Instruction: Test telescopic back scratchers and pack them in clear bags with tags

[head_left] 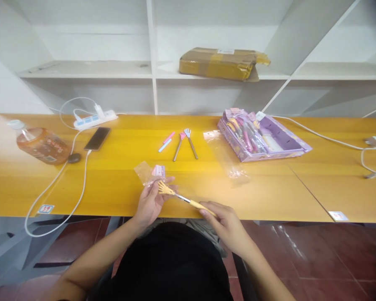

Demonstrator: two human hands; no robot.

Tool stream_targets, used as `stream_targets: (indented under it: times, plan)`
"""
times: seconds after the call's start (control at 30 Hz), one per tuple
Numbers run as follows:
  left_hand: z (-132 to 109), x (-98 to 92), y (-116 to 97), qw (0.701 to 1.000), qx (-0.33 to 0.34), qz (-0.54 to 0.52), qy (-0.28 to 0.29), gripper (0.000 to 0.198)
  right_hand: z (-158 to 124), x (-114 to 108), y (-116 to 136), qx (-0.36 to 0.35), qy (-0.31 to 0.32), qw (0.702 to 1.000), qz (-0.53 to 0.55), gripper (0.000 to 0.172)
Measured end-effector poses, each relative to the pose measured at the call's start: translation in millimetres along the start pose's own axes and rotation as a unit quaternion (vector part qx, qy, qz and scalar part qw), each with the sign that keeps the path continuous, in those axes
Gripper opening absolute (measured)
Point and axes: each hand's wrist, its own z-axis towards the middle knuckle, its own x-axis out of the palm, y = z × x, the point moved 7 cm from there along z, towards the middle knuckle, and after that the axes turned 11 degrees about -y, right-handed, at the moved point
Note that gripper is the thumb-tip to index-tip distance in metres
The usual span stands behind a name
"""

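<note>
A yellow back scratcher (182,197) with a claw-shaped head and a metal shaft lies slantwise between my hands. My right hand (227,221) is closed round its yellow handle. At the claw end, my left hand (150,205) pinches a clear plastic bag (144,172) with a pink label; the claw rests against or beside these fingers. Beyond, on the table, are a pink-headed scratcher (179,144) and a blue-headed scratcher (191,143), their heads touching. A pink handle sleeve (168,138) and a blue handle sleeve (165,145) lie left of them.
A purple display box (269,155) holds several bagged scratchers at the right. Another clear bag (227,161) lies beside it. To the left are a drink bottle (44,144), a phone (97,139), cables and a power strip (95,120). A carton (216,62) sits on the shelf.
</note>
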Motion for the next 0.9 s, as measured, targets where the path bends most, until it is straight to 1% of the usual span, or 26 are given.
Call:
stream_targets:
  times: [0.1,0.27,0.33,0.4,0.5,0.67,0.77,0.9]
  plan:
    - [3.1,-4.2,0.2,1.000,0.009,0.015,-0.014,0.040,0.9,-4.4,-1.9,0.001,-0.006,1.000,-0.004,0.038]
    - [9.4,-17.2,1.2,0.997,0.024,0.016,-0.073,0.039,2.7,-13.2,-1.6,-0.003,-0.024,1.000,-0.015,0.038]
    - [9.7,-17.7,0.5,0.997,0.028,0.017,-0.075,0.038,3.5,-14.9,-1.3,-0.004,-0.034,0.999,-0.016,0.039]
    - [9.3,-15.5,-0.1,0.997,0.025,0.025,-0.065,0.037,3.9,-13.5,-1.2,-0.007,-0.038,0.999,-0.015,0.036]
    - [9.1,-13.0,-1.0,0.998,0.017,0.031,-0.055,0.038,3.3,-4.7,-1.3,-0.006,-0.032,0.999,-0.005,0.033]
    - [11.4,-16.2,-3.6,0.997,0.029,0.007,-0.073,0.043,-1.8,21.8,-1.7,0.018,-0.010,0.999,0.025,0.032]
    - [12.5,-19.1,-4.9,0.995,0.040,-0.006,-0.086,0.045,-6.5,35.2,0.7,0.013,-0.010,1.000,0.020,0.030]
    - [12.7,-20.7,-6.1,0.994,0.045,-0.021,-0.098,0.047,-11.6,46.2,6.4,-0.005,-0.008,1.000,0.009,0.025]
